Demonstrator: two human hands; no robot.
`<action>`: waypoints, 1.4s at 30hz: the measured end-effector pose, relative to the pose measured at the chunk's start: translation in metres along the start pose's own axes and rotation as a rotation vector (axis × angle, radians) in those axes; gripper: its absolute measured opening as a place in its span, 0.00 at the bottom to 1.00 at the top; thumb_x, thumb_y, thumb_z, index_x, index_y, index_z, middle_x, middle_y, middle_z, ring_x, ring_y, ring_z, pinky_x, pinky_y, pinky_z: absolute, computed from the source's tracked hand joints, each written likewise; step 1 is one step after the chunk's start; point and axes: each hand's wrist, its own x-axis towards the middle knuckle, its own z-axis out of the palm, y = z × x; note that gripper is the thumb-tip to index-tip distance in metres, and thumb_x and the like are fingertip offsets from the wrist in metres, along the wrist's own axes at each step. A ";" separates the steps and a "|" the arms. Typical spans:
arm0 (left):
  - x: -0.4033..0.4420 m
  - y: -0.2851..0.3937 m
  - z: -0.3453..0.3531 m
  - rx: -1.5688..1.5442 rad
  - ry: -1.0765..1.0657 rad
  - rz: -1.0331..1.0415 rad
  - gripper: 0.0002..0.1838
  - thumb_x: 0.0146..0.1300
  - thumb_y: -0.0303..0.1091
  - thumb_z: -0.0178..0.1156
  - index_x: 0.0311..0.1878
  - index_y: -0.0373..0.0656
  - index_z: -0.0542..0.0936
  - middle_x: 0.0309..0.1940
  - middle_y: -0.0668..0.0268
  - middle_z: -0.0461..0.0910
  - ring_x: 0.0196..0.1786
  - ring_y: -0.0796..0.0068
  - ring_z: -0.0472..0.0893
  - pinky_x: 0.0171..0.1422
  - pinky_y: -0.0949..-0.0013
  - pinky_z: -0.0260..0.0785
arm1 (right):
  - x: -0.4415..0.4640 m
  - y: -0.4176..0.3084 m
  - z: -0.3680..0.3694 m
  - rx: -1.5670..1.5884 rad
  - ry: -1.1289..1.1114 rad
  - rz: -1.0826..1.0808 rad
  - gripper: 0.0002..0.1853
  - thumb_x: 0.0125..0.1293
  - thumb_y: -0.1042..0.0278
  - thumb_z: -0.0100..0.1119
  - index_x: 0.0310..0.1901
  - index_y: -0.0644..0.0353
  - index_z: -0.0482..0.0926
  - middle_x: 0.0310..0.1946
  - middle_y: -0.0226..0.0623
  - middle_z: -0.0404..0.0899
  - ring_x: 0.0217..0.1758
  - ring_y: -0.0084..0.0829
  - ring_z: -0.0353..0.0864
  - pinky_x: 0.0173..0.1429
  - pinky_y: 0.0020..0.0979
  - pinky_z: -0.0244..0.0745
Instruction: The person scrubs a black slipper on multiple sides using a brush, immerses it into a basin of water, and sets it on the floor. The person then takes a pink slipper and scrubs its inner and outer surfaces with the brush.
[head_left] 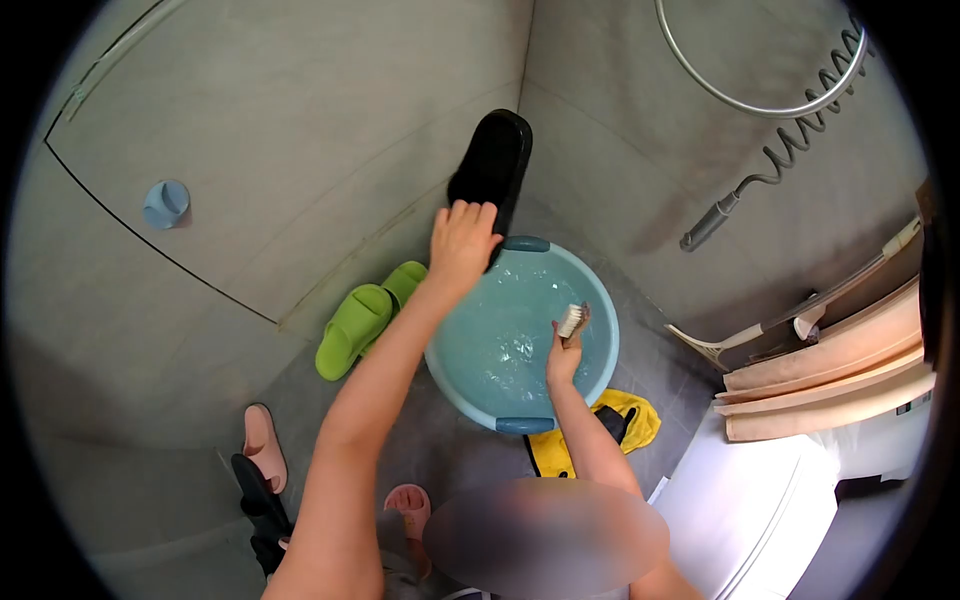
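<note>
My left hand grips the near end of a black slipper, its fingers closed over the edge. The slipper is held out past the far left rim of a light-blue basin, pointing toward the wall corner. Above the water in the basin, my right hand is closed around a scrub brush with pale bristles. The brush is apart from the slipper. Part of the brush is hidden by the fingers.
Green slippers lean by the wall left of the basin. A yellow cloth item lies at its near right. Pink and black slippers stand at lower left. A coiled hose hangs on the right, above a white appliance or fixture.
</note>
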 end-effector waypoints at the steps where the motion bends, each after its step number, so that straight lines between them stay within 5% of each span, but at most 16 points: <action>1: 0.003 -0.009 -0.006 0.112 -0.050 0.027 0.11 0.57 0.35 0.68 0.40 0.43 0.78 0.39 0.61 0.78 0.49 0.57 0.75 0.52 0.56 0.64 | 0.002 0.003 0.000 -0.034 -0.053 0.021 0.33 0.76 0.73 0.54 0.79 0.53 0.55 0.58 0.40 0.79 0.58 0.31 0.81 0.64 0.27 0.69; 5: -0.021 -0.056 -0.003 0.387 -0.196 0.135 0.09 0.59 0.30 0.62 0.44 0.44 0.81 0.39 0.62 0.78 0.49 0.59 0.75 0.53 0.56 0.63 | 0.000 0.008 0.001 -0.139 -0.111 -0.001 0.35 0.76 0.74 0.52 0.80 0.53 0.51 0.61 0.40 0.77 0.59 0.29 0.81 0.64 0.26 0.69; 6: -0.033 -0.063 0.005 0.421 -0.358 0.054 0.12 0.60 0.30 0.59 0.47 0.43 0.82 0.44 0.59 0.79 0.56 0.56 0.75 0.60 0.54 0.63 | -0.002 0.006 0.001 -0.076 -0.125 -0.024 0.35 0.76 0.74 0.52 0.80 0.53 0.50 0.63 0.40 0.76 0.59 0.28 0.81 0.64 0.27 0.69; 7: -0.047 -0.069 0.010 0.426 -0.358 0.046 0.12 0.60 0.30 0.59 0.47 0.43 0.82 0.44 0.59 0.79 0.56 0.56 0.75 0.60 0.54 0.63 | -0.005 0.005 0.003 -0.013 -0.142 -0.044 0.35 0.76 0.75 0.51 0.80 0.53 0.50 0.64 0.39 0.74 0.59 0.27 0.81 0.65 0.27 0.69; 10: -0.093 -0.079 0.024 0.478 -0.286 0.037 0.16 0.62 0.32 0.58 0.53 0.41 0.82 0.65 0.50 0.73 0.75 0.49 0.64 0.77 0.47 0.54 | -0.012 0.004 -0.003 -0.041 -0.193 -0.077 0.36 0.76 0.76 0.51 0.81 0.53 0.49 0.65 0.38 0.73 0.58 0.27 0.81 0.65 0.27 0.69; 14: -0.101 -0.078 -0.001 0.476 -0.313 0.071 0.18 0.63 0.33 0.57 0.57 0.44 0.81 0.68 0.52 0.71 0.76 0.50 0.63 0.76 0.47 0.56 | -0.021 -0.001 -0.010 -0.125 -0.302 -0.221 0.38 0.75 0.80 0.49 0.81 0.52 0.46 0.69 0.38 0.70 0.59 0.31 0.82 0.65 0.27 0.70; 18: -0.072 -0.073 -0.092 0.458 -0.451 0.006 0.18 0.61 0.36 0.65 0.54 0.45 0.82 0.61 0.55 0.75 0.71 0.54 0.70 0.69 0.49 0.64 | -0.050 -0.034 -0.021 -0.178 -0.338 -0.342 0.31 0.75 0.77 0.50 0.78 0.56 0.59 0.65 0.41 0.76 0.57 0.31 0.83 0.64 0.29 0.72; 20: -0.060 -0.073 -0.159 0.446 -0.593 -0.058 0.18 0.60 0.36 0.66 0.53 0.44 0.81 0.57 0.55 0.77 0.66 0.54 0.73 0.66 0.50 0.66 | -0.053 -0.039 -0.029 -0.331 -0.332 -0.272 0.15 0.71 0.67 0.58 0.56 0.55 0.85 0.47 0.45 0.86 0.50 0.41 0.85 0.57 0.40 0.74; 21: -0.062 -0.069 -0.190 0.398 -0.736 -0.092 0.18 0.60 0.36 0.68 0.52 0.44 0.81 0.53 0.56 0.79 0.62 0.54 0.77 0.63 0.51 0.68 | -0.055 -0.047 -0.033 -0.328 -0.365 -0.280 0.15 0.71 0.67 0.58 0.56 0.55 0.85 0.47 0.45 0.86 0.50 0.41 0.85 0.57 0.40 0.74; 24: -0.096 -0.056 -0.304 0.423 -0.730 -0.062 0.17 0.60 0.37 0.67 0.51 0.44 0.80 0.48 0.56 0.81 0.55 0.54 0.80 0.59 0.52 0.71 | -0.063 -0.085 -0.039 -0.270 -0.524 -0.297 0.14 0.72 0.62 0.58 0.53 0.55 0.87 0.41 0.44 0.88 0.48 0.39 0.86 0.55 0.38 0.75; 26: -0.150 -0.068 -0.357 0.411 -0.611 -0.038 0.17 0.59 0.37 0.67 0.50 0.44 0.81 0.42 0.56 0.83 0.53 0.51 0.81 0.57 0.50 0.73 | -0.075 -0.106 -0.047 -0.282 -0.629 -0.318 0.18 0.75 0.58 0.58 0.51 0.65 0.85 0.41 0.39 0.87 0.46 0.30 0.85 0.54 0.32 0.75; 32: -0.371 -0.123 -0.386 0.509 -0.898 -0.721 0.15 0.62 0.42 0.64 0.45 0.42 0.86 0.43 0.51 0.86 0.49 0.46 0.84 0.53 0.49 0.77 | -0.123 -0.145 -0.057 -0.111 -0.767 -0.243 0.18 0.75 0.57 0.57 0.46 0.67 0.85 0.38 0.38 0.87 0.44 0.30 0.85 0.52 0.32 0.77; 34: -0.452 -0.158 -0.363 0.445 -1.067 -0.912 0.29 0.59 0.47 0.68 0.64 0.49 0.78 0.62 0.56 0.78 0.66 0.52 0.75 0.68 0.49 0.68 | -0.129 -0.148 -0.061 -0.159 -0.789 -0.219 0.18 0.75 0.58 0.57 0.47 0.67 0.85 0.37 0.39 0.87 0.43 0.30 0.85 0.52 0.32 0.77; 37: -0.489 -0.137 -0.344 0.496 -1.021 -0.934 0.44 0.58 0.43 0.70 0.77 0.54 0.62 0.79 0.64 0.57 0.81 0.56 0.53 0.80 0.41 0.49 | -0.132 -0.143 -0.064 -0.141 -0.764 -0.158 0.17 0.75 0.59 0.56 0.47 0.67 0.85 0.36 0.39 0.87 0.40 0.30 0.86 0.50 0.31 0.78; 41: -0.524 -0.157 -0.304 0.655 -0.907 -0.810 0.49 0.56 0.42 0.72 0.79 0.52 0.57 0.80 0.66 0.52 0.82 0.55 0.49 0.78 0.30 0.46 | -0.130 -0.134 -0.064 -0.138 -0.721 -0.085 0.16 0.75 0.61 0.56 0.47 0.68 0.85 0.36 0.40 0.87 0.40 0.30 0.86 0.49 0.31 0.79; 42: -0.502 -0.137 -0.317 0.619 -0.892 -0.997 0.48 0.56 0.41 0.72 0.78 0.52 0.58 0.79 0.65 0.54 0.82 0.53 0.50 0.77 0.27 0.46 | -0.128 -0.131 -0.063 -0.135 -0.716 -0.070 0.16 0.75 0.61 0.56 0.47 0.68 0.84 0.36 0.39 0.87 0.40 0.29 0.86 0.49 0.31 0.79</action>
